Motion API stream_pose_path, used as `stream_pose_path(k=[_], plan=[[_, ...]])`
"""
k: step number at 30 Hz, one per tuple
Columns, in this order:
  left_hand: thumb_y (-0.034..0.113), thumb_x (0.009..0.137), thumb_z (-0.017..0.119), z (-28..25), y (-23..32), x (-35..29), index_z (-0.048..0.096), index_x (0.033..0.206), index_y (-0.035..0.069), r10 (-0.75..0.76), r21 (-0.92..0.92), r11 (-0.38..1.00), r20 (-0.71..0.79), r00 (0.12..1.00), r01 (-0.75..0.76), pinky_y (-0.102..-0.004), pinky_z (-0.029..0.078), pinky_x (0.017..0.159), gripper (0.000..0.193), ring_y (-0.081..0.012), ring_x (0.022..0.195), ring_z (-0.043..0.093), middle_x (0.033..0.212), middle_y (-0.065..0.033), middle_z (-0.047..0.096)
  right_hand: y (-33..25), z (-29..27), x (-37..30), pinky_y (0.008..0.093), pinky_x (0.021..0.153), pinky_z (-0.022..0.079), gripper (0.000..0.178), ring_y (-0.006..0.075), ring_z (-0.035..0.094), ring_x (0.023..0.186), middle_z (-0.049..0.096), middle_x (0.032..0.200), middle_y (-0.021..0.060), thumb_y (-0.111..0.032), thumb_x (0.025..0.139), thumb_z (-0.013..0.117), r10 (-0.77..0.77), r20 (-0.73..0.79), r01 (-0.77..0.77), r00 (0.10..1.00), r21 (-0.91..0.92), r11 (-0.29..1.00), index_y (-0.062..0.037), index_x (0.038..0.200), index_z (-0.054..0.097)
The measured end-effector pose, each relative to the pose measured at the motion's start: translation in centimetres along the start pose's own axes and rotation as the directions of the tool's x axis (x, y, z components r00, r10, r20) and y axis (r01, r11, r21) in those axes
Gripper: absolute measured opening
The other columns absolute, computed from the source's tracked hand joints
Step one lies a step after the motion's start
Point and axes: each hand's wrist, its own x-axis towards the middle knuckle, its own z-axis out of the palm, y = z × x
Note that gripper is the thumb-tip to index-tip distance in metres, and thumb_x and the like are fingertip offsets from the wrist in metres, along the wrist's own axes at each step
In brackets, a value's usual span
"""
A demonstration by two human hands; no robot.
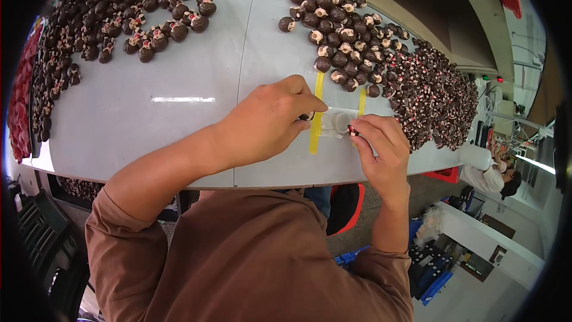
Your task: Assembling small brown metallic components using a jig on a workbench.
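- The clear sheet [336, 122] lies on the counter [143, 83], a yellow strip [314, 140] along its left side and another yellow strip [361, 101] along its right; a round, wet-looking patch shows on it.
- Just left of the sheet, the left hand [271, 116] has its fingers closed on a dark round piece [305, 117], mostly hidden by the hand.
- At the sheet's right edge, the right hand [384, 152] pinches a small dark piece [353, 132] with red and pale spots, thumb and fingers together on it; whether it touches the sheet, I cannot tell.
- Beyond the sheet, toward the far edge, sit brown balls with cream parts [330, 25]; no red shows clearly on them, so they look unfinished.
- Right of the sheet spreads a big heap of small pieces [435, 95], seemingly much left to use.
- Well left of the sheet, many brown balls with red and cream parts [158, 42] look further along, probably done.
- The two held pieces are apart, so this one seems not yet joined.
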Motion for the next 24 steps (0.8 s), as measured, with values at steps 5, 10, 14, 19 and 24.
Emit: stream_pose_path(k=[5,10,14,19,24], plan=[[-0.005,0.085,0.079,0.0,0.3,0.0,0.074,0.118,0.001,-0.019,0.011,1.0,-0.056,0.998,0.02,-0.0413,0.06,0.082,0.034,-0.0333,0.094,0.072,0.111,-0.0144,0.067,-0.4,-0.2,0.8,0.04,0.075,0.057,0.031,0.0295,0.068,0.089,0.073,0.103,0.0087,0.004,0.076,0.081,-0.059,0.052,0.064,0.997,-0.104,0.992,-0.0024,0.106,0.076],[-0.003,0.085,0.08,0.1,0.5,-0.1,0.074,0.118,0.001,-0.005,-0.005,1.0,-0.036,0.999,0.005,-0.0412,0.06,0.081,0.034,-0.0327,0.092,0.072,0.11,-0.0143,0.067,-0.8,-0.5,1.2,0.0403,0.076,0.056,0.031,0.0295,0.067,0.09,0.073,0.102,0.0086,0.004,0.075,0.082,-0.054,0.091,0.065,0.994,-0.128,0.99,-0.0021,0.105,0.076],[-0.003,0.084,0.081,0.2,0.3,-0.2,0.074,0.117,0.001,-0.021,-0.002,1.0,-0.028,0.999,0.021,-0.0414,0.06,0.079,0.034,-0.0321,0.089,0.072,0.107,-0.0139,0.068,-0.8,-0.6,1.6,0.0396,0.076,0.056,0.032,0.0275,0.065,0.091,0.072,0.102,0.007,0.0,0.076,0.082,-0.07,0.138,0.094,0.988,-0.175,0.98,-0.0035,0.107,0.077],[-0.004,0.083,0.081,0.1,0.4,0.0,0.073,0.116,0.001,-0.026,-0.02,0.999,-0.022,0.999,0.026,-0.0408,0.06,0.078,0.034,-0.031,0.086,0.072,0.103,-0.0147,0.068,-0.9,-0.7,2.0,0.0393,0.074,0.055,0.033,0.0272,0.064,0.09,0.071,0.101,0.0064,-0.001,0.075,0.082,-0.073,0.157,0.102,0.985,-0.182,0.978,-0.0039,0.108,0.077],[-0.002,0.084,0.083,-0.5,0.5,0.4,0.07,0.115,-0.001,-0.068,-0.046,0.997,-0.002,0.998,0.068,-0.0384,0.06,0.077,0.034,-0.0274,0.084,0.073,0.099,-0.0147,0.07,-0.9,-1.1,1.7,0.0397,0.074,0.054,0.034,0.0279,0.064,0.089,0.071,0.1,0.007,-0.001,0.075,0.083,-0.071,0.136,0.093,0.988,-0.163,0.982,-0.0038,0.108,0.077]])
